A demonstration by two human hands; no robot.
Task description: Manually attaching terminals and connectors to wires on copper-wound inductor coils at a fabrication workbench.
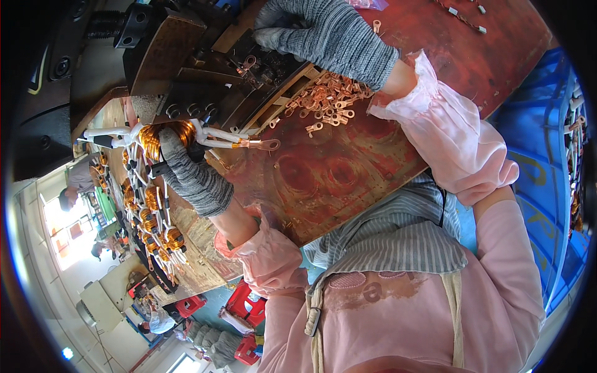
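Observation:
My left hand (191, 177), in a grey knitted glove, is closed round a copper wire coil (151, 142) beside the black press-like machine (165, 68). White-sleeved leads (214, 134) stick out from both sides of the coil. The lead toward the right ends in a copper ring terminal (268, 145). At the top, my right hand (333, 40), gloved the same way, curls its fingers by the machine's far edge; what is between them, if anything, is hidden. A heap of loose copper ring terminals (329, 99) lies on the bench just below this hand.
Several finished-looking coils (149, 221) with white leads line the wooden bench's left side. The worn red bench top (323, 186) reaches to my lap. A blue crate (535, 168) stands on the right. Twisted wires (463, 18) lie far right; people (158, 320) and red stools (245, 304) are beyond.

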